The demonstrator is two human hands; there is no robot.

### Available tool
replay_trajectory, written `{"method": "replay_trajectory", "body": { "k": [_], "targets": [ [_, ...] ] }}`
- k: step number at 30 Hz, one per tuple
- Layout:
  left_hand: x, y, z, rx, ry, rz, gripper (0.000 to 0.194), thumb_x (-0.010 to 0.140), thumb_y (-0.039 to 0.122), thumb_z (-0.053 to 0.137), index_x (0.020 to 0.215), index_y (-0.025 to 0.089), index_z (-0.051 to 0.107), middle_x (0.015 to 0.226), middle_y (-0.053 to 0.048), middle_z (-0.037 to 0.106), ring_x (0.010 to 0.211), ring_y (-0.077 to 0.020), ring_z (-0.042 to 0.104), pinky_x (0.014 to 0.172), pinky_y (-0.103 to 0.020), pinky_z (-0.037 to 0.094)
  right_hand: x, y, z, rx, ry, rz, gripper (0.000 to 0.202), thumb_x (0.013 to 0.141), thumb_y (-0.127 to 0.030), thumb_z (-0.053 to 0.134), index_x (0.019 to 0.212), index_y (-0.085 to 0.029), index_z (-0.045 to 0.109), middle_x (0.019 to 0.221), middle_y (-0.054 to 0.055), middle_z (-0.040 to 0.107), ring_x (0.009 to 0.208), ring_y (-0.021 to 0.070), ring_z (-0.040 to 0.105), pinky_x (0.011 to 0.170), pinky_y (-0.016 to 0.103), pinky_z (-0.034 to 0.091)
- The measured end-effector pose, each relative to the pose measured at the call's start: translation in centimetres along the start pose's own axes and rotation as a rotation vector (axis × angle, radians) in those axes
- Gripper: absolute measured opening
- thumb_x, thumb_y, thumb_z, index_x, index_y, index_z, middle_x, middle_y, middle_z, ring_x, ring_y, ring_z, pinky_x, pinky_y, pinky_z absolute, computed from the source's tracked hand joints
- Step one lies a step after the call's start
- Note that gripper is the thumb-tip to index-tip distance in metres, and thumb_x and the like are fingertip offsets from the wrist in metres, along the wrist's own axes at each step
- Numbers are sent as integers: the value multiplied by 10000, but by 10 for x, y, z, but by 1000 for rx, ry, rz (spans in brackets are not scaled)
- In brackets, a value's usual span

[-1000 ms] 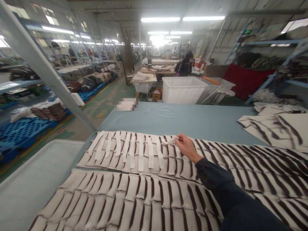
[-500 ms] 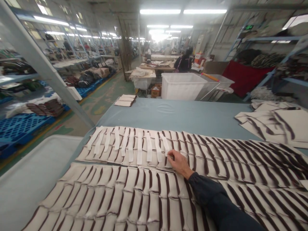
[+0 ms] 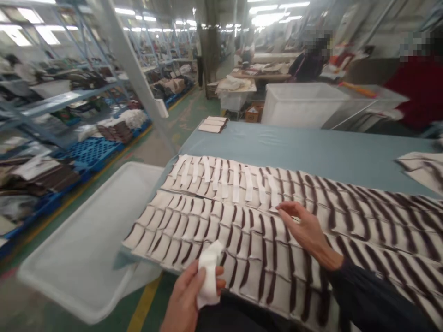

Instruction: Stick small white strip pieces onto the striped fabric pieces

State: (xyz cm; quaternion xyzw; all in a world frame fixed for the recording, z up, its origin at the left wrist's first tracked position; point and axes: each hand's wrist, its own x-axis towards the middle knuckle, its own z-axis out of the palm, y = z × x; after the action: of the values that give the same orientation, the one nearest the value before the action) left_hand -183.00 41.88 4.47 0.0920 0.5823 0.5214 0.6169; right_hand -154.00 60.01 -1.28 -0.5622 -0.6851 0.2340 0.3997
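Note:
My left hand (image 3: 188, 288) is closed around a folded bundle of white strips (image 3: 209, 272) near the front edge of the table. Thumb and forefinger of my right hand (image 3: 306, 228) come together at the lower end of the rightmost white strip (image 3: 273, 189). Beneath that hand lie rows of cream fabric pieces (image 3: 254, 276) with dark brown edges, overlapping one another. Several other white strips (image 3: 236, 184) rest side by side across the far row, left of my right hand.
A blue-grey table (image 3: 294, 145) bears a small fabric stack (image 3: 212, 124) at its far left corner. More fabric (image 3: 424, 168) lies at right. A white tub (image 3: 86, 244) stands left of the table, beside a slanting metal post (image 3: 129, 60). People are visible farther back.
The view has swung left and down, bringing my left hand with its white bundle into sight. My right hand remains by the end of the same strip.

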Motion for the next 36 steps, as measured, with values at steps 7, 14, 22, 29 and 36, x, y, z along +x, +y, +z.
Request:
{"method": "replay_trajectory", "body": {
  "k": [7, 14, 22, 29, 36],
  "targets": [
    [4, 41, -11, -253, -267, -113, 410, 994, 409, 592, 1198, 75, 713, 1128, -177, 793, 951, -252, 754, 859, -353, 584, -72, -148, 45, 108, -146, -542, 196, 934, -190, 630, 1117, -260, 635, 969, 52, 769, 877, 211, 737, 781, 347, 618],
    [6, 67, -34, -392, -516, -189, 554, 1052, 486, 417, 1332, 46, 603, 1285, -214, 715, 1187, -313, 680, 1035, -437, 528, -99, -188, 85, 76, -202, -699, 271, 904, -169, 655, 1155, -251, 593, 1112, 84, 747, 1057, 247, 703, 898, 428, 603],
    [3, 75, -47, -436, -537, -251, 594, 1064, 496, 314, 1381, 46, 537, 1316, -233, 676, 1168, -309, 666, 1036, -478, 520, -117, -195, 103, -109, -196, -744, 310, 900, -170, 627, 1194, -244, 568, 1206, 105, 738, 1234, 287, 637, 1022, 527, 499],
    [6, 75, -49, -458, -498, -261, 627, 1074, 495, 238, 1373, 27, 530, 1265, -239, 687, 1163, -307, 655, 1024, -477, 521, -128, -197, 117, -126, -140, -693, 265, 905, -192, 646, 1159, -238, 588, 1167, 94, 749, 1211, 287, 635, 1073, 536, 439],
    [14, 71, -50, -465, -461, -272, 642, 1078, 496, 230, 1337, 22, 575, 1165, -221, 715, 1069, -304, 674, 941, -444, 537, -134, -202, 128, -75, -107, -621, 129, 960, -132, 624, 1006, -252, 616, 1045, 33, 750, 1050, 227, 656, 1075, 493, 418]
  ]
}}
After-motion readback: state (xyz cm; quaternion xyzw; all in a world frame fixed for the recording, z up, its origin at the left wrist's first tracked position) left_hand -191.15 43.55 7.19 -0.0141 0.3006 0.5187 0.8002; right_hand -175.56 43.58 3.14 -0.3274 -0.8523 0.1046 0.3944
